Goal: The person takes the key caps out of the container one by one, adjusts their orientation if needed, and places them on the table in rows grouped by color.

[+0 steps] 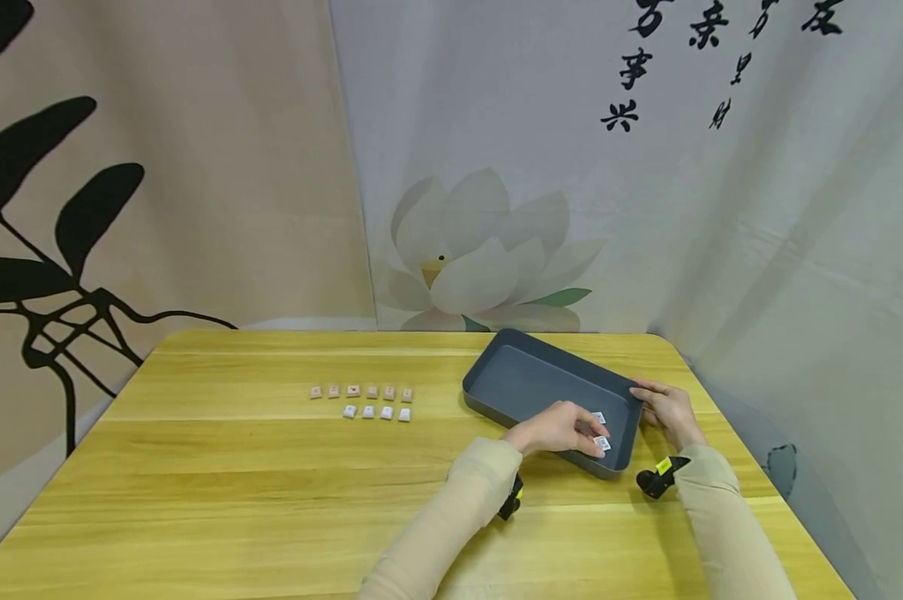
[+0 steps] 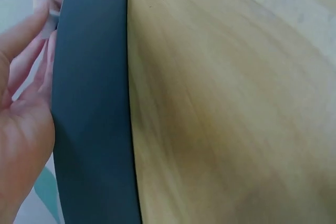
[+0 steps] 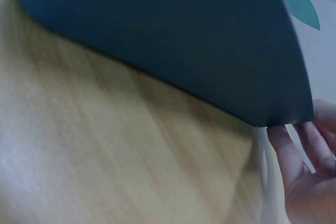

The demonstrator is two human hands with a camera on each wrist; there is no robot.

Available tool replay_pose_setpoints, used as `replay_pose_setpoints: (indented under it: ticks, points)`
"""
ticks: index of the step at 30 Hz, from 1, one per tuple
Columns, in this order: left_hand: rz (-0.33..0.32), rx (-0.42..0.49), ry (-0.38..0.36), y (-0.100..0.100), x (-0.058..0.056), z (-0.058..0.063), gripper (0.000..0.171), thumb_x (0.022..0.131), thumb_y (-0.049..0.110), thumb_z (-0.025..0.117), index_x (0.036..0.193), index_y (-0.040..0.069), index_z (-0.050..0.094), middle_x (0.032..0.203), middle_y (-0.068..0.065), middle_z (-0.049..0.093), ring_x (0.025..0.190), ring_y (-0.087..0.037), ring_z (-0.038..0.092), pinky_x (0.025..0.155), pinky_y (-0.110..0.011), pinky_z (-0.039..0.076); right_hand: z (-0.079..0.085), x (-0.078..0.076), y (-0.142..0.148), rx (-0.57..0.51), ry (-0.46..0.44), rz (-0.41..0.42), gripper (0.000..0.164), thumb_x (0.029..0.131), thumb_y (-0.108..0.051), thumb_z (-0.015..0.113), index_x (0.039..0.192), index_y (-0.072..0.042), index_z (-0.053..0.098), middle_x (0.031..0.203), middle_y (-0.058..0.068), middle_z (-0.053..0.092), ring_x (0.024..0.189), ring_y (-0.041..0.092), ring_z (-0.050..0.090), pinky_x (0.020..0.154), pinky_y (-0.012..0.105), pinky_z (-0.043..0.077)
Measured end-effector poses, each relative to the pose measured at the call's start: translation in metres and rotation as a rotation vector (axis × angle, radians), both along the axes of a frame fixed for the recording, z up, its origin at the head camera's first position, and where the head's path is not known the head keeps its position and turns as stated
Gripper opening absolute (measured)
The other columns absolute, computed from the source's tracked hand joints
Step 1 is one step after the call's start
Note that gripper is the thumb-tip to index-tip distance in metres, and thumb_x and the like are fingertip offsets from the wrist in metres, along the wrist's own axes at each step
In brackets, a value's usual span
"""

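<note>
A dark grey rectangular tray lies at an angle on the right part of the table. My left hand reaches over its near wall and pinches a small white square piece with a dark printed mark. Just behind it in the tray is another such white piece. In the left wrist view the fingers are partly hidden behind the tray wall. My right hand grips the tray's right corner, its thumb and fingers at the rim in the right wrist view.
Left of the tray, two rows of small square pieces sit on the wooden table: pinkish ones behind, white ones in front. A printed curtain hangs behind the table. Black wrist cameras hang below the sleeves.
</note>
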State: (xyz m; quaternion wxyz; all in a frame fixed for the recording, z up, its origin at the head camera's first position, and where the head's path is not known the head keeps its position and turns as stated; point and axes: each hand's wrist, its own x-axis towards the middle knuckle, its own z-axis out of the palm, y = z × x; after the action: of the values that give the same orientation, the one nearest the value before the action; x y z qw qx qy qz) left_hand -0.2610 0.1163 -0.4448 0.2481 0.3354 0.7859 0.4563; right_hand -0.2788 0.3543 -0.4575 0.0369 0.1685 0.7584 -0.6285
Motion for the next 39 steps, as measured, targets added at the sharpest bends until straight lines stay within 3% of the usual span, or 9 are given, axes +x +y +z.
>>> replay_pose_setpoints:
  ticks: [2, 10, 15, 23, 25, 28, 32, 39]
  points:
    - [0.024, 0.038, -0.012, 0.000, 0.000, -0.001, 0.021, 0.085, 0.014, 0.072, 0.105, 0.010, 0.070, 0.103, -0.001, 0.070, 0.084, -0.002, 0.063, 0.073, -0.015, 0.051, 0.000, 0.000, 0.000, -0.001, 0.000, 0.002, 0.054, 0.094, -0.019, 0.059, 0.141, 0.003, 0.042, 0.087, -0.016, 0.064, 0.076, -0.006, 0.063, 0.068, 0.016, 0.054]
    - [0.040, 0.135, 0.070, -0.007, -0.001, -0.007, 0.026, 0.090, 0.023, 0.065, 0.114, 0.014, 0.069, 0.110, 0.001, 0.069, 0.087, 0.002, 0.062, 0.078, -0.014, 0.050, 0.001, 0.001, -0.001, 0.028, -0.002, 0.021, 0.054, 0.095, -0.017, 0.059, 0.142, 0.001, 0.041, 0.098, -0.014, 0.061, 0.078, -0.006, 0.064, 0.072, 0.017, 0.055]
    - [0.065, 0.200, 0.029, -0.016, -0.002, -0.008, 0.024, 0.089, 0.023, 0.067, 0.112, 0.015, 0.069, 0.102, 0.001, 0.071, 0.082, 0.002, 0.060, 0.076, -0.018, 0.052, 0.003, 0.002, -0.002, 0.012, 0.000, 0.030, 0.054, 0.095, -0.017, 0.058, 0.142, 0.002, 0.040, 0.087, -0.020, 0.059, 0.079, -0.004, 0.065, 0.073, 0.018, 0.055]
    - [0.117, 0.286, -0.052, -0.030, -0.002, -0.008, 0.030, 0.091, 0.017, 0.064, 0.120, 0.010, 0.067, 0.114, -0.004, 0.069, 0.086, 0.001, 0.062, 0.083, -0.030, 0.055, 0.004, 0.002, -0.002, 0.007, -0.008, 0.030, 0.054, 0.095, -0.016, 0.058, 0.143, 0.000, 0.039, 0.102, -0.011, 0.062, 0.080, -0.004, 0.065, 0.075, 0.020, 0.056]
    - [0.146, 0.318, -0.078, -0.034, -0.002, -0.008, 0.028, 0.089, 0.015, 0.066, 0.116, 0.008, 0.068, 0.110, -0.005, 0.069, 0.086, -0.003, 0.064, 0.082, -0.028, 0.056, 0.004, 0.002, -0.001, 0.001, -0.007, 0.033, 0.054, 0.095, -0.016, 0.058, 0.143, 0.001, 0.039, 0.099, -0.012, 0.062, 0.080, -0.004, 0.065, 0.074, 0.020, 0.056]
    - [0.163, 0.395, -0.134, -0.041, -0.002, -0.008, 0.025, 0.088, 0.008, 0.067, 0.112, 0.004, 0.065, 0.108, -0.013, 0.069, 0.095, -0.020, 0.068, 0.085, -0.029, 0.056, 0.004, 0.002, -0.001, 0.002, -0.011, 0.032, 0.056, 0.095, -0.018, 0.059, 0.143, 0.001, 0.039, 0.093, -0.015, 0.061, 0.080, -0.004, 0.065, 0.074, 0.020, 0.056]
    - [0.147, 0.490, -0.186, -0.050, -0.004, -0.010, 0.024, 0.090, 0.002, 0.062, 0.114, -0.001, 0.061, 0.113, -0.022, 0.066, 0.110, -0.040, 0.062, 0.094, -0.041, 0.052, 0.004, 0.002, -0.001, 0.003, -0.007, 0.029, 0.056, 0.094, -0.019, 0.060, 0.143, 0.001, 0.040, 0.093, -0.015, 0.062, 0.080, -0.004, 0.065, 0.074, 0.020, 0.056]
    - [0.192, 0.520, -0.247, -0.066, -0.004, -0.012, 0.023, 0.092, 0.000, 0.057, 0.114, -0.003, 0.059, 0.120, -0.022, 0.065, 0.117, -0.038, 0.059, 0.100, -0.045, 0.047, 0.004, 0.003, -0.001, 0.011, -0.015, 0.031, 0.056, 0.095, -0.018, 0.058, 0.144, 0.001, 0.038, 0.103, -0.010, 0.061, 0.080, -0.004, 0.065, 0.075, 0.020, 0.056]
